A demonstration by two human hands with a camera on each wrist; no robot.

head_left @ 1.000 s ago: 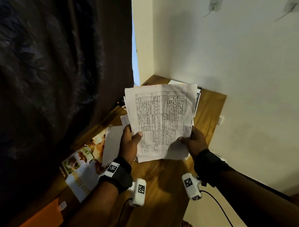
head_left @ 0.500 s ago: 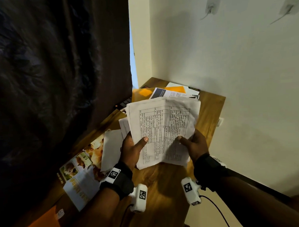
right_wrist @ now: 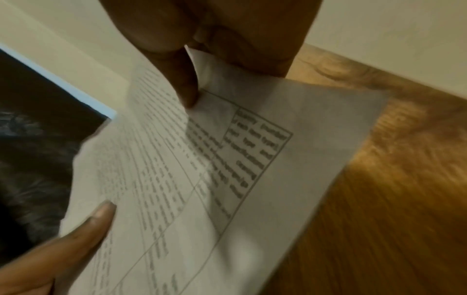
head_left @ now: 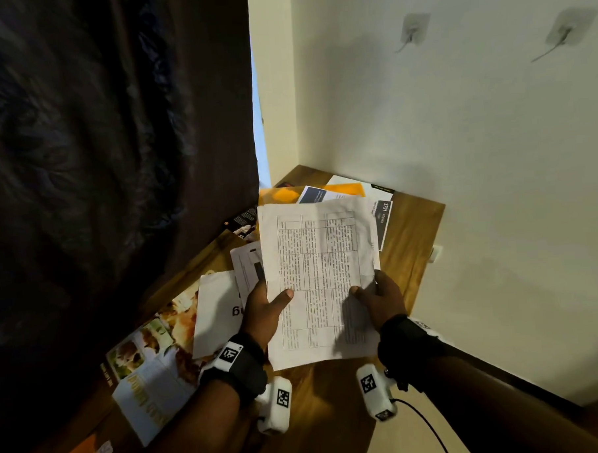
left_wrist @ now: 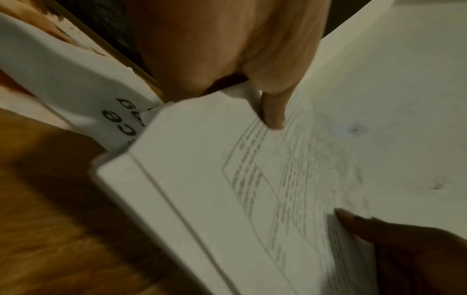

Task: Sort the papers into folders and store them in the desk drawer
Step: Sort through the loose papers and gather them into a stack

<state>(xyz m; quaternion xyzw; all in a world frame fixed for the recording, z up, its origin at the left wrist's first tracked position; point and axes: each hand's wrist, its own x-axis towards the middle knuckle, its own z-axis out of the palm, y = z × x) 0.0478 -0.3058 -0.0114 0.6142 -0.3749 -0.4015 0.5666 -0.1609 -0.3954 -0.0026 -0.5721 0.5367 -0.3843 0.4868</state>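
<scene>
Both hands, left hand (head_left: 262,312) & right hand (head_left: 379,300), are pinching the table sheet (head_left: 322,280) at its low corners; its long side is pointing up-frame toward the orange folder (head_left: 282,194).

Dark leaflet (head_left: 383,219): "3791" legible; white sheet (head_left: 219,308): "g" in head view, "ce", "g" in left wrist view; table sheet (head_left: 322,280) txt blurred, unreadable.

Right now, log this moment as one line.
left hand: grips sheet | right hand: grips sheet | sheet: above desk | papers: unsorted | folder: on desk
</scene>
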